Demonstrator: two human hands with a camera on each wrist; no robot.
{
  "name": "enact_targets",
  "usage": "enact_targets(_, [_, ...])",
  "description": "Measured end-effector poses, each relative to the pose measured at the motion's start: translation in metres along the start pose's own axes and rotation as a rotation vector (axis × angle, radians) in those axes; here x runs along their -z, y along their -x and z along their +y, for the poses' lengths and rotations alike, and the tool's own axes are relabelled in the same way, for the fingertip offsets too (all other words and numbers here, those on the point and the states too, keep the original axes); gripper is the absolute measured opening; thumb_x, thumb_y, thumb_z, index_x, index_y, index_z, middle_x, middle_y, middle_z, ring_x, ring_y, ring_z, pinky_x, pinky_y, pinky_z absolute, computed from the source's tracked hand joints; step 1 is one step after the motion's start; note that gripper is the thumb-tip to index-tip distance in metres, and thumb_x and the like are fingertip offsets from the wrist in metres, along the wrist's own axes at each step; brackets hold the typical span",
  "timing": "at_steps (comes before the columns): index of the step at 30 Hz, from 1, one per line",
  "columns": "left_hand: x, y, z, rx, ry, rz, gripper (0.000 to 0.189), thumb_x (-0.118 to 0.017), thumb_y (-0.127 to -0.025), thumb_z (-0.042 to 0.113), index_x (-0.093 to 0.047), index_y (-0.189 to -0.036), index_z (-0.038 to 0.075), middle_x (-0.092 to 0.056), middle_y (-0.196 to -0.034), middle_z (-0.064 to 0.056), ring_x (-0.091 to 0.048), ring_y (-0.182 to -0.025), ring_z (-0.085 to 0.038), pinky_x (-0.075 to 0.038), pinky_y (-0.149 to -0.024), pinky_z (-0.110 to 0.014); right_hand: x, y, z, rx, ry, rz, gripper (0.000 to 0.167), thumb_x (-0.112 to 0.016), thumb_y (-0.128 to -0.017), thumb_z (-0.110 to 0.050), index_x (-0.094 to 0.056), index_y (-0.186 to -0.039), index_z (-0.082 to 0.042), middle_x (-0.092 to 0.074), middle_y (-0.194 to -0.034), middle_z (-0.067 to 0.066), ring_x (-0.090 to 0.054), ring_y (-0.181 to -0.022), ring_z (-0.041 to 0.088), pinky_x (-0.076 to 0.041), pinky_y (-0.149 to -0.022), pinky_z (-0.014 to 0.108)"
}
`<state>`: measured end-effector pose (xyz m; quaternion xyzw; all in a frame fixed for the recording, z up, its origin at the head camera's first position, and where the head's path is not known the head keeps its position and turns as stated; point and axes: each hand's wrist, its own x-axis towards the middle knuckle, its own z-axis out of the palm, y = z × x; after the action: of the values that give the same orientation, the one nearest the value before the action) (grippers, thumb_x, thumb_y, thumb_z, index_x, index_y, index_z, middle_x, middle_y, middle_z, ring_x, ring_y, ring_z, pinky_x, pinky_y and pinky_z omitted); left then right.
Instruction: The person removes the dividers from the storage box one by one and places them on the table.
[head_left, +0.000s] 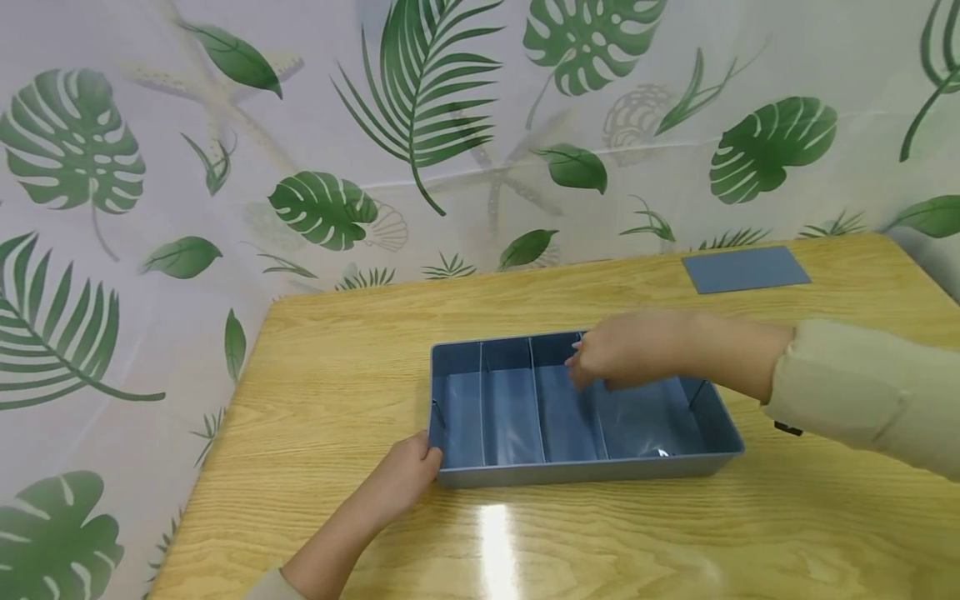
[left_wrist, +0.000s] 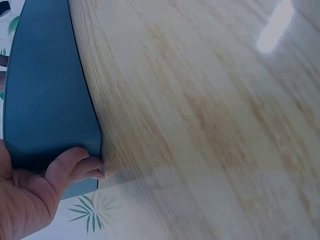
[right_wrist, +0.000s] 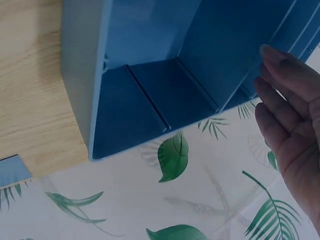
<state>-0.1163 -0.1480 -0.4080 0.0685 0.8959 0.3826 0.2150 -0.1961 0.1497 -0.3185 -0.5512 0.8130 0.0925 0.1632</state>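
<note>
A blue rectangular divider box [head_left: 585, 475] sits on the wooden table, its inside parted by several thin upright dividers [head_left: 537, 400]. At the box's near left corner my left hand [head_left: 405, 473] grips the wall, thumb over the rim; in the left wrist view its curled fingers [left_wrist: 75, 167] press along the outer side. Above the middle of the box is my right hand [head_left: 626, 350], fingers pointing down by the third divider. Seen from the right wrist, the thumb and fingers [right_wrist: 275, 97] are apart and loosely bent beside that divider [right_wrist: 257, 65], with nothing pinched between them.
A flat blue panel [head_left: 746, 269] lies at the table's back right. The wooden table [head_left: 337, 358] ends against a leaf-patterned cloth [head_left: 315, 108] behind and to the left. Slot ridges [right_wrist: 147, 97] run up the box's inner wall in its wide right compartment.
</note>
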Motion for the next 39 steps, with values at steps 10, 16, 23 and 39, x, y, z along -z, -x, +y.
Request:
enact_targets(10, [0.000,0.001,0.000,0.000,0.008,0.002,0.020,-0.033,-0.093,0.010,-0.042,-0.075,0.010,-0.036,-0.055,0.002,-0.028,-0.047,-0.011,-0.026,-0.045,-0.024,-0.019,-0.012,-0.004,0.105,0.238,0.031,0.028,-0.076,-0.076,-0.013,-0.072,-0.103,-0.018,-0.068,-0.112,-0.002,-0.065,-0.097,0.011,-0.045,-0.098,0.034])
enact_targets(16, [0.000,0.000,0.000,-0.001,0.001,-0.006,0.021,-0.033,-0.094,0.010,-0.042,-0.075,0.010,-0.036,-0.056,0.001,-0.027,-0.047,-0.011,-0.027,-0.045,-0.024,-0.023,-0.014,-0.007,0.124,0.249,0.027,0.020,-0.075,-0.076,-0.008,-0.073,-0.091,-0.021,-0.069,-0.101,-0.006,-0.065,-0.092,0.010,-0.046,-0.097,0.036])
enact_targets(23, [0.001,0.000,0.000,-0.008,-0.021,-0.002,0.020,-0.033,-0.093,0.010,-0.041,-0.074,0.009,-0.036,-0.057,0.001,-0.028,-0.048,-0.011,-0.027,-0.046,-0.024,-0.026,-0.017,-0.010,0.113,0.257,0.003,0.022,-0.073,-0.077,-0.003,-0.075,-0.085,-0.024,-0.070,-0.082,-0.010,-0.065,-0.078,0.006,-0.046,-0.097,0.037])
enact_targets(39, [0.000,-0.001,0.000,-0.009,-0.030,0.004,0.020,-0.033,-0.092,0.009,-0.041,-0.074,0.009,-0.036,-0.057,0.001,-0.029,-0.048,-0.011,-0.027,-0.045,-0.024,-0.037,-0.021,-0.010,0.111,0.329,0.017,0.021,-0.075,-0.075,-0.008,-0.073,-0.078,-0.028,-0.068,-0.074,-0.013,-0.059,-0.067,0.007,-0.043,-0.073,0.027])
